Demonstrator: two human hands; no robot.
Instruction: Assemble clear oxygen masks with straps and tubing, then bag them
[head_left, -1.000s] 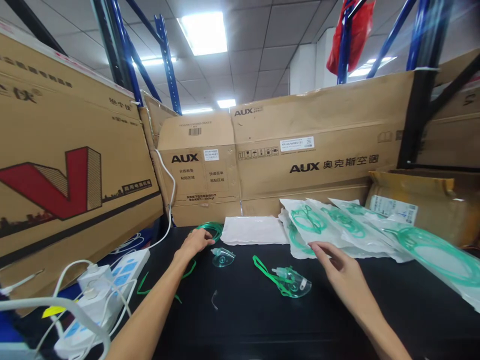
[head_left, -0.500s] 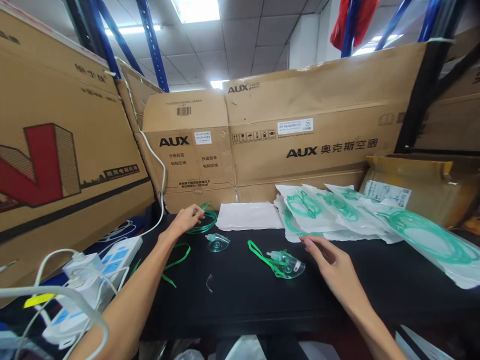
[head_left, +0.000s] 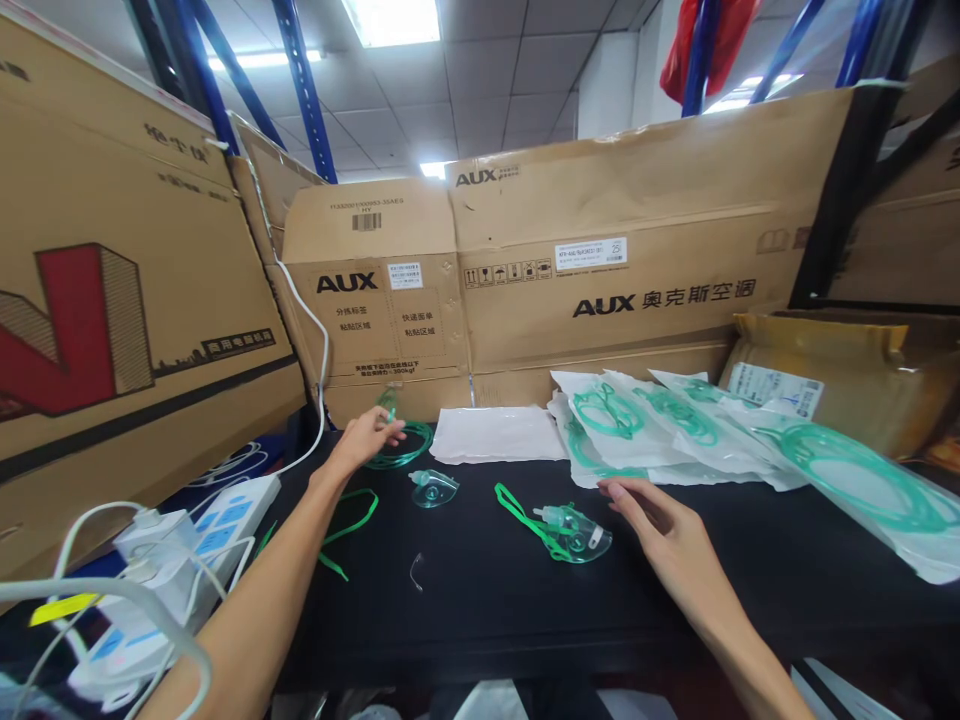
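Note:
My left hand [head_left: 366, 438] is closed in a pinch on one end of the green oxygen tubing [head_left: 431, 442], lifting that end above the table. The rest of the tubing lies coiled beneath and beside the fingers. A clear mask [head_left: 435, 489] rests just in front of the coil. Loose green elastic strap [head_left: 360, 522] lies near my left forearm. My right hand [head_left: 664, 520] is open, fingers loosely bent and holding nothing visible, its fingertips at the edge of a white package. Close to its left lies another clear mask [head_left: 581, 535] with a green strap attached.
Several packages of green tubing [head_left: 675, 415] lie at the right, beside a brown carton [head_left: 847, 375]. A flat white packet [head_left: 495, 434] is at the back. A thin curved strip [head_left: 417, 572] lies up front. A power strip [head_left: 225, 530] with cables occupies the left. Cardboard panels [head_left: 600, 240] form the back wall.
My left hand has shifted slightly left and raised the tubing end a little higher off the coil. My right hand has hardly moved.

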